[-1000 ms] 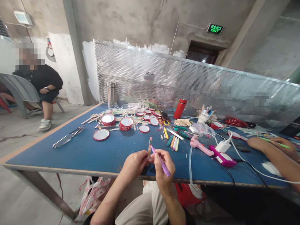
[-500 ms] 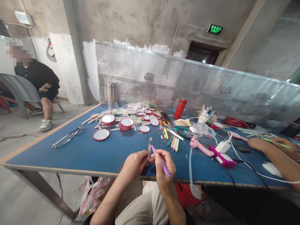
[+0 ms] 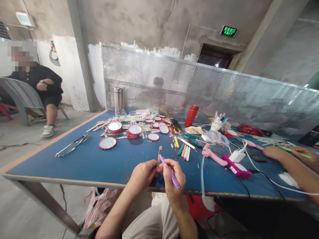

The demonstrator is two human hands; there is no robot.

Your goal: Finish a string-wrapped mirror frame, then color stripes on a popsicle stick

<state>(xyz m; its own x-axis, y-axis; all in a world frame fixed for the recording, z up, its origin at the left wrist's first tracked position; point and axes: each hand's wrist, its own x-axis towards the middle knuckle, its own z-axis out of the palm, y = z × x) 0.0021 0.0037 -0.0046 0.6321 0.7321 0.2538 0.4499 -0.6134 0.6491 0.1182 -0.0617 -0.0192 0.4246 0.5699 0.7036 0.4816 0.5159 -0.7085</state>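
Observation:
Near the table's front edge my left hand [image 3: 146, 173] pinches a small wooden stick [image 3: 159, 157], held upright, with pink and dark colour near its top. My right hand [image 3: 174, 176] grips a purple marker [image 3: 173, 178], whose tip is at the stick's right side. Both hands are close together, fingers nearly touching. Several markers [image 3: 185, 152] lie on the blue table just beyond, to the right. Round red-rimmed pieces [image 3: 107, 143] and a stack of them [image 3: 134, 131] sit farther back on the left.
Eyeglasses [image 3: 72, 145] lie at the left. A steel flask [image 3: 119, 101] and a red bottle [image 3: 191, 116] stand at the back. Right are a pink tool [image 3: 214, 156], a magenta power strip [image 3: 236, 166], cables and another person's arm [image 3: 286, 162]. A person [image 3: 47, 83] sits far left.
My right hand and the purple marker have shifted slightly left along the stick. The seated person at far left has raised a forearm.

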